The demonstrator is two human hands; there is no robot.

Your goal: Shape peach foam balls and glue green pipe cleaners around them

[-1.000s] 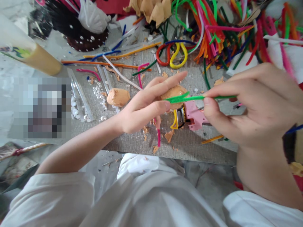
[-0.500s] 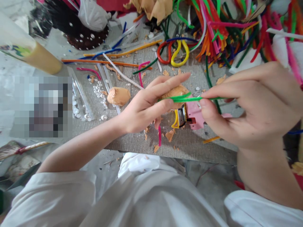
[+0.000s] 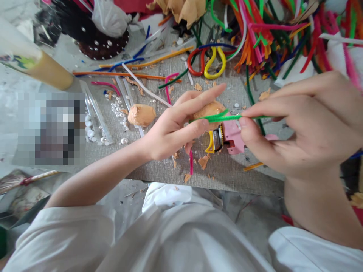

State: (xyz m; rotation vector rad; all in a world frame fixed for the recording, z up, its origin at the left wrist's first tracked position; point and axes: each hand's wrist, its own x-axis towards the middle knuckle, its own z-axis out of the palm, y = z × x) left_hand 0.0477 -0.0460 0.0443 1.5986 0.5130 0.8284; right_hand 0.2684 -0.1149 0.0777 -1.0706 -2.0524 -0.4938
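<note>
A green pipe cleaner (image 3: 224, 118) stretches level between my two hands above the grey mat (image 3: 227, 173). My left hand (image 3: 177, 126) pinches its left end between thumb and middle fingers, with the index finger stretched out. My right hand (image 3: 300, 121) pinches the other end between thumb and forefinger. An orange clay lump (image 3: 208, 109) lies just behind my left fingers; I cannot tell whether they touch it. A pink glue gun (image 3: 228, 138) with a yellow trigger lies on the mat below the pipe cleaner.
A second orange clay lump (image 3: 141, 114) sits to the left beside several white pearls (image 3: 117, 107) and clear glue sticks (image 3: 96, 111). A heap of coloured pipe cleaners (image 3: 269, 34) fills the back right. Red and yellow loops (image 3: 208, 62) lie behind. Clay crumbs (image 3: 202, 162) dot the mat's front edge.
My right hand has slid left along the green pipe cleaner, closer to my left hand. My left thumb now presses on the pipe cleaner's left end.
</note>
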